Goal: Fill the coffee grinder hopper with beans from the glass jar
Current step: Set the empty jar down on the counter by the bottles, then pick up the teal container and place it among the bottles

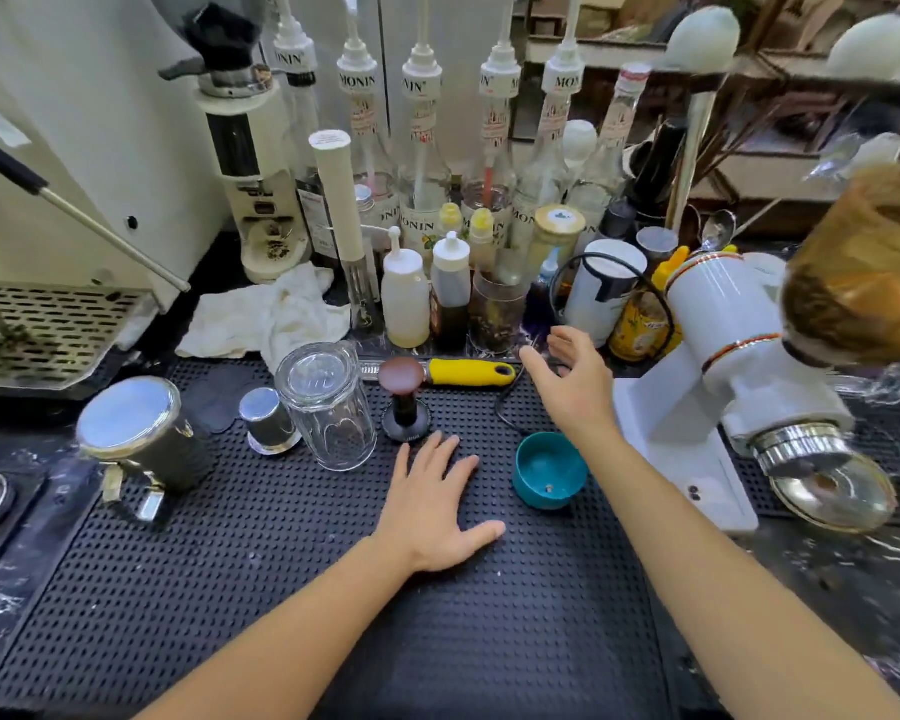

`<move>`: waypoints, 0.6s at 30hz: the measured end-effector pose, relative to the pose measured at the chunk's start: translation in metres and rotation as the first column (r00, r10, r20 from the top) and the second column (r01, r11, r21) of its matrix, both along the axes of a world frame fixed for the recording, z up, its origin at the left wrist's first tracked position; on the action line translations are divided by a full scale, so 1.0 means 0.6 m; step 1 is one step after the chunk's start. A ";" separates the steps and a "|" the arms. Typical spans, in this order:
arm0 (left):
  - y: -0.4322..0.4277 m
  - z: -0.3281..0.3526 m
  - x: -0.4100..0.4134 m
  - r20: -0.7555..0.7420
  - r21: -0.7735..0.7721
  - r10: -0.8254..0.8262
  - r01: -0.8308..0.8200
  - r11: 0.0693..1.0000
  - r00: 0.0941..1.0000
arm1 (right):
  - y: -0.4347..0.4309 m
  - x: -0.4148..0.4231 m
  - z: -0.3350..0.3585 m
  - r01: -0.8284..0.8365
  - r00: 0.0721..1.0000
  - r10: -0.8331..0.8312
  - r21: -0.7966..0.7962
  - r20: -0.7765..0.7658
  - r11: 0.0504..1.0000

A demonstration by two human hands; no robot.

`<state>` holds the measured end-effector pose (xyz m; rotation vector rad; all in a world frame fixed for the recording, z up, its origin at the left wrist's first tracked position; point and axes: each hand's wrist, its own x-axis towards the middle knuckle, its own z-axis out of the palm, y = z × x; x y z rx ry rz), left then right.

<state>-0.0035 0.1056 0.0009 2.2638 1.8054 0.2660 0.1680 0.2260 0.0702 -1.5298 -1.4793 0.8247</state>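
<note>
Both bare forearms enter from the bottom edge of the frame over a black dotted rubber mat [281, 589]. At centre frame, the left hand [432, 506] lies palm-down on the mat, fingers spread flat and gripping nothing. Just right of it sits a small teal plastic cup [549, 472], apart from the fingers. Above the cup, the right hand [575, 379] hovers with fingers loosely parted and curved, empty, near a yellow-handled tool [468, 373] lying flat behind a brown-topped black tamper [404, 402]. Left of centre stands a clear glass jar [328, 407], lid on, looking nearly empty. At the right edge, the white coffee grinder [723, 356] tilts, its amber bean-filled hopper [863, 272] blurred at upper right. Pump-topped syrup bottles [422, 148] line the top.
</note>
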 end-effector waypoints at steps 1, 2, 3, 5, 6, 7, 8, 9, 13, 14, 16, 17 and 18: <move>0.003 0.004 0.020 0.027 0.000 0.042 -0.042 0.999 0.999 | -0.032 0.019 -0.004 0.005 0.999 -0.006 0.039 0.036 0.999; 0.005 0.007 0.042 0.037 0.007 0.073 -0.074 0.997 0.997 | -0.061 0.037 -0.009 0.009 0.997 -0.016 0.077 0.081 0.997; 0.006 0.009 0.063 0.038 0.013 0.098 -0.098 0.995 0.994 | -0.086 0.053 -0.014 0.013 0.992 -0.026 0.107 0.120 0.994; 0.007 0.008 0.102 0.075 0.010 0.174 -0.175 0.984 0.982 | -0.127 0.080 -0.030 0.004 0.984 -0.027 0.132 0.177 0.991; 0.008 0.007 0.117 0.121 0.011 0.224 -0.227 0.974 0.967 | -0.142 0.090 -0.039 -0.002 0.980 -0.025 0.135 0.197 0.991; 0.010 0.008 0.128 0.171 0.016 0.269 -0.275 0.961 0.948 | -0.156 0.098 -0.047 0.001 0.977 -0.029 0.132 0.210 0.991; 0.012 0.010 0.133 0.224 0.026 0.301 -0.315 0.949 0.927 | -0.168 0.104 -0.055 0.007 0.976 -0.034 0.123 0.216 0.992; 0.012 0.011 0.135 0.287 0.036 0.322 -0.346 0.938 0.902 | -0.178 0.108 -0.064 0.010 0.974 -0.034 0.109 0.222 0.994; -0.005 0.030 0.103 0.581 -0.017 0.359 -0.429 0.903 0.731 | -0.213 0.102 -0.092 -0.088 0.962 0.068 0.064 0.263 0.994; -0.012 0.043 0.089 0.611 0.006 0.339 -0.433 0.902 0.715 | -0.217 0.098 -0.098 -0.135 0.951 0.108 0.075 0.290 0.988; -0.017 0.085 0.060 0.628 0.109 0.250 -0.401 0.909 0.737 | -0.219 0.093 -0.109 -0.267 0.881 0.202 0.097 0.427 0.959; -0.014 0.111 0.046 0.625 0.156 0.193 -0.363 0.918 0.756 | -0.216 0.092 -0.114 -0.328 0.824 0.246 0.076 0.510 0.942; -0.008 0.142 0.032 0.614 0.194 0.137 -0.316 0.929 0.777 | -0.213 0.092 -0.118 -0.363 0.769 0.279 0.033 0.575 0.931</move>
